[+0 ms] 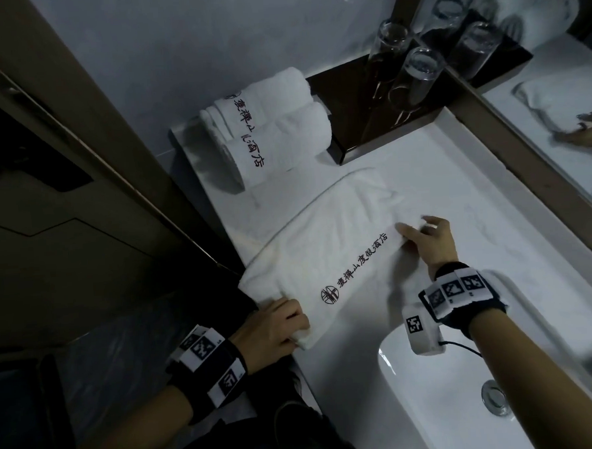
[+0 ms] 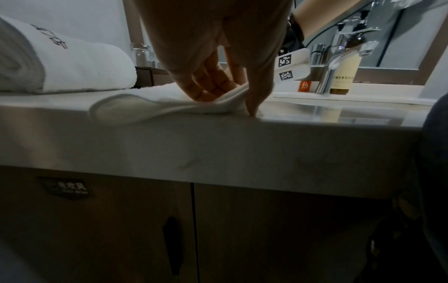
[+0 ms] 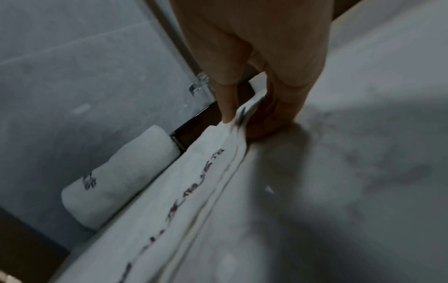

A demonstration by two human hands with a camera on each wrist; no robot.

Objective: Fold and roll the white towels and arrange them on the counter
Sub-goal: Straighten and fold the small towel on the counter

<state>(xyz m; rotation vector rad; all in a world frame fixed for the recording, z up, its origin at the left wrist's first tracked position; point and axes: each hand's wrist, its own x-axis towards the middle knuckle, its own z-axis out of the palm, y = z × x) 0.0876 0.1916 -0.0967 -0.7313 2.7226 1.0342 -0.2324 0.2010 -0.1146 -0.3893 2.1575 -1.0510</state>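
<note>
A folded white towel (image 1: pixel 326 243) with dark embroidered lettering lies flat on the white counter (image 1: pixel 450 188). My left hand (image 1: pixel 276 325) pinches its near corner at the counter's front edge; in the left wrist view the left hand's fingers (image 2: pixel 211 84) lie on the cloth with the thumb below the fold of the towel (image 2: pixel 150 103). My right hand (image 1: pixel 426 241) pinches the far corner of the same long edge, where the right hand's fingers (image 3: pixel 227 107) clamp the layered hem of the towel (image 3: pixel 194 191). Two rolled white towels (image 1: pixel 269 129) lie side by side at the counter's far left.
A dark tray (image 1: pixel 361 118) with upturned glasses (image 1: pixel 413 77) stands behind the towel by the mirror (image 1: pixel 554 73). The sink basin (image 1: pixel 451 405) with its drain (image 1: pixel 494 397) opens at the near right. A tap (image 2: pixel 339 63) and bottle (image 2: pixel 344 76) stand beyond it.
</note>
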